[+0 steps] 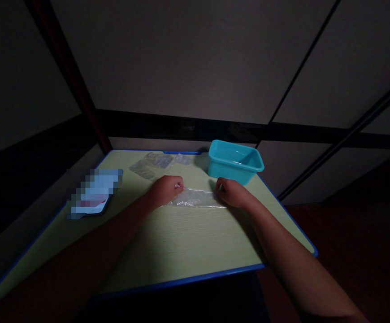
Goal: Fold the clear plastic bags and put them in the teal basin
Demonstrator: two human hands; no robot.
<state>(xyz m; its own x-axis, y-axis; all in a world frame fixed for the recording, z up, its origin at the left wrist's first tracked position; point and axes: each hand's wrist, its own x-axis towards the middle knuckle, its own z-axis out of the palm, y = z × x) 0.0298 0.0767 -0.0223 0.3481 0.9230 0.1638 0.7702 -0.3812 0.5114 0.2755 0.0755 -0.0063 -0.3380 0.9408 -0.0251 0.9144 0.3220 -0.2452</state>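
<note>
A clear plastic bag (197, 198) stretches between my two hands, low over the middle of the table. My left hand (166, 190) is closed on its left end, thumb and fingers pinched together. At the other end my right hand (230, 192) is curled shut on the bag's right side. The film looks crinkled near the left hand and smoother toward the right. Whether anything lies inside the bag I cannot tell. Beyond my left hand, several flat clear plastic bags (150, 163) lie on the tabletop.
A turquoise plastic basket (231, 172) stands at the table's back right corner, just behind my right hand. On the left edge lies a flat, blurred-out device or booklet (96, 193). The pale table (181, 251) has a blue rim, and panelled doors (181, 58) rise behind it.
</note>
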